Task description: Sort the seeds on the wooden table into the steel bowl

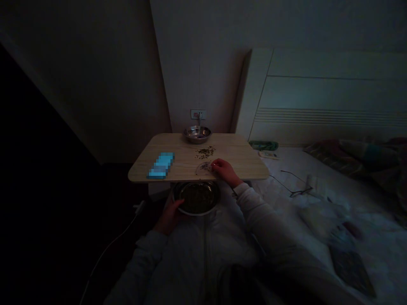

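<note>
My left hand (173, 215) grips the left rim of a round metal basin (197, 211) at my lap, just below the table's front edge. Dark contents cover its bottom; what they are is too dim to tell. Over the table's front right part, my right hand (224, 169) is closed, thumb and fingertips together. Whatever the fingertips hold is too small to make out. Beside them lies a thin, clear, roundish piece (199, 168) with small dark bits on it. Just behind it spreads a loose patch of small greenish-brown bits (205, 152).
A small wooden table (232, 148) bears a blurred-out bright phone (161, 165) at left and a shiny metal bowl (197, 135) at the back. A wall socket (198, 114) is behind. Eyeglasses (299, 192) lie on the bed at right; a white cable (108, 250) trails at left.
</note>
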`<state>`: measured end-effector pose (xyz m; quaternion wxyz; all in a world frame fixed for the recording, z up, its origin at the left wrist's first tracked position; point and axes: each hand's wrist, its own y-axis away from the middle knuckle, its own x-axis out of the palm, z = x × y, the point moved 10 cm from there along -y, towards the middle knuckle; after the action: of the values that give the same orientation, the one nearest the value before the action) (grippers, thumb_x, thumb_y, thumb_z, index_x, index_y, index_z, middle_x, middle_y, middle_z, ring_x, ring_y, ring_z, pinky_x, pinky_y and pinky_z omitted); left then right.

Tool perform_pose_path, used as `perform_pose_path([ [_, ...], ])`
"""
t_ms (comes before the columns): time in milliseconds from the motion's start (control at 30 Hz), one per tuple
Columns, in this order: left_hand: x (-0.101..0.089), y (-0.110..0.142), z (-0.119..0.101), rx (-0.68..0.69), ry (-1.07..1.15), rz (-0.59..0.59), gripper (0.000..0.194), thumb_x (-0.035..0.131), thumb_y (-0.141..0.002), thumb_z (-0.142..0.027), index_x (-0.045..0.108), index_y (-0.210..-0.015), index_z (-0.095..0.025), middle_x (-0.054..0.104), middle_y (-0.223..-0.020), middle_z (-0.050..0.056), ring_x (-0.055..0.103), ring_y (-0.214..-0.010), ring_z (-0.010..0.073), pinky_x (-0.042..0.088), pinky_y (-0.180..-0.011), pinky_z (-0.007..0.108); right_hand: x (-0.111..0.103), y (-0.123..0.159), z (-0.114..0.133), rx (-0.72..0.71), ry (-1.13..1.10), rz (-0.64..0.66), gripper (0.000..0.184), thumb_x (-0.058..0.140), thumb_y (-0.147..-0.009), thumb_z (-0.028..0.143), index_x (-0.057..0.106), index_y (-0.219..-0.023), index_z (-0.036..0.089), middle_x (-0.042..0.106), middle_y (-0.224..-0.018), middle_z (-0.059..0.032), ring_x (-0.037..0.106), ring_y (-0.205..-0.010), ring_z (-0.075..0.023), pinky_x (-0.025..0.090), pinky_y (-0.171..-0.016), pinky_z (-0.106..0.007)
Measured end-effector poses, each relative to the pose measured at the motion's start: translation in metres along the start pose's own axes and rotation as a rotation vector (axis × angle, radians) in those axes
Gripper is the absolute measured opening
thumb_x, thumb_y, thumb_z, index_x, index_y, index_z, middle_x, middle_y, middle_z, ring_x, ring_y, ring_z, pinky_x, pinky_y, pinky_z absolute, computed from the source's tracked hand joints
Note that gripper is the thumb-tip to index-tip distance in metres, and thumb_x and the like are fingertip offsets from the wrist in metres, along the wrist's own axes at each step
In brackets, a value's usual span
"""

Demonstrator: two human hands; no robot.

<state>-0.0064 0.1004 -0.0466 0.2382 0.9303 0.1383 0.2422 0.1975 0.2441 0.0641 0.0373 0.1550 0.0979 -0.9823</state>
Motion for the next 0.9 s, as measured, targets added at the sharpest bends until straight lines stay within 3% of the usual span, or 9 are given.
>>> perform_pose_path([
  [433, -0.0032, -0.0025, 0.0004, 0.019, -0.006, -0.011, 0.019, 0.063, -0.072, -0.013, 0.066, -0.09, -0.017, 0.074, -0.094, 0.009, 0.07, -0.089, 0.026, 0.058, -0.058, 0.031, 0.0003, -0.0008, -0.0049, 0.025, -0.037, -0.011, 0.006, 0.057, -0.068, 0.023, 0.059, -0.07, 0.018, 0.06, -0.061, 0.0033, 0.053, -0.061, -0.0117, 0.041, -0.065, -0.025],
  [900, -0.0035, -0.0029, 0.0018, 0.004, -0.004, -0.002, 0.013, 0.063, -0.074, -0.012, 0.066, -0.086, -0.016, 0.075, -0.093, 0.01, 0.068, -0.097, 0.0288, 0.06, -0.067, 0.036, 0.0027, 0.0012, 0.0022, -0.013, -0.02, 0.027, 0.006, 0.057, -0.067, 0.024, 0.058, -0.066, 0.018, 0.06, -0.058, 0.0036, 0.052, -0.058, -0.0105, 0.041, -0.063, -0.024],
])
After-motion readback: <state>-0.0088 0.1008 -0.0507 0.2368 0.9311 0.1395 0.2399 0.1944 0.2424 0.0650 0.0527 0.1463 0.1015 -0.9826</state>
